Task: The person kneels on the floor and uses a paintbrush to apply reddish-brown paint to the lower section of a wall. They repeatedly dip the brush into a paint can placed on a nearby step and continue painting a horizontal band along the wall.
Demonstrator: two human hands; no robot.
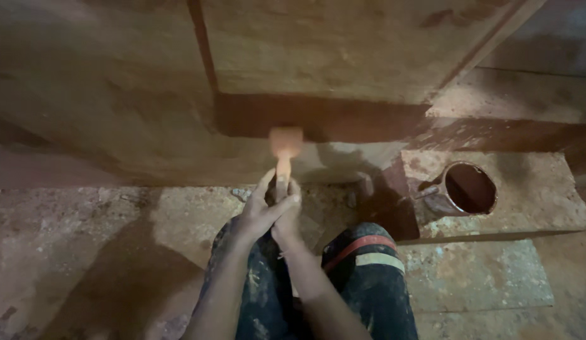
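The person crouches facing a rust-brown wall (116, 94) of worn, blotchy metal that fills the far half of the view. A dark vertical seam (201, 50) runs down it left of centre, and a broad band of wet, darker brown paint (318, 116) lies across its lower part, reaching right along a ledge. Both hands meet in the middle, just above the knees. The left hand (258, 211) wraps around the lower handle with its fingers curled, and the right hand (287, 220) grips the same handle just beside it, fingers clenched. They hold a small paint roller (285, 141), its pale orange head blurred and pressed at the lower edge of the painted band. The floor (85, 233) is pitted, flaking and stained with rust, lit in patches, with the person's shadow falling to the near left. To the right, on a raised slab (539, 195), stands a round paint can (466, 189) holding dark brown paint, well apart from the hands. The person's dark, paint-spattered trousers (368, 283) carry a red and pale stripe at the right knee.
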